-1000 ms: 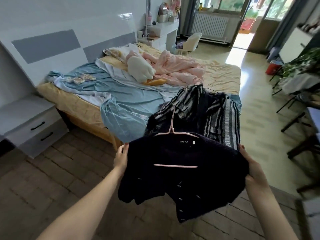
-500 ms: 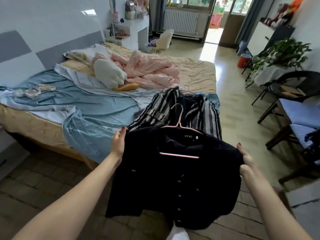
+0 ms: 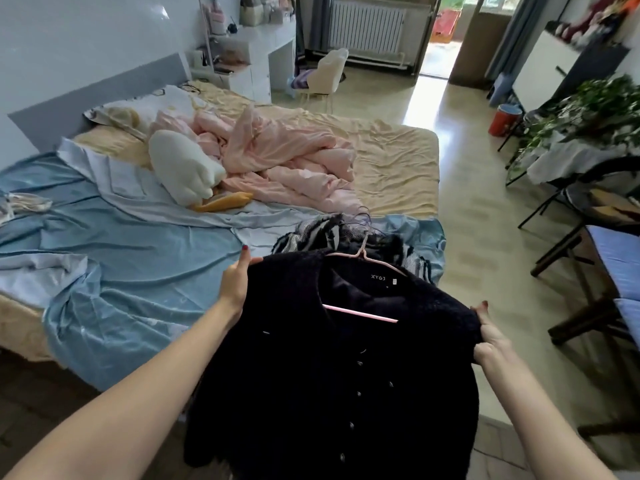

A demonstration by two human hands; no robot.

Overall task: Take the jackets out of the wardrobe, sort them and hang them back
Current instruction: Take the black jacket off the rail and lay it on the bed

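Both hands held a dark fuzzy buttoned jacket [image 3: 346,358] on a pink hanger [image 3: 360,308] by its shoulders, left hand [image 3: 235,278] and right hand [image 3: 488,336] pinching, collar pointing far toward striped jackets [image 3: 322,235] on the bed [image 3: 398,161].

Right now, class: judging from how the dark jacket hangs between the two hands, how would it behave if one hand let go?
The dark jacket is probably floppy: it sags below the left hand and right hand gripping its shoulders. Freed on one side, it would likely swing and droop. The pink hanger inside looks thin, so it may tilt or slip out.
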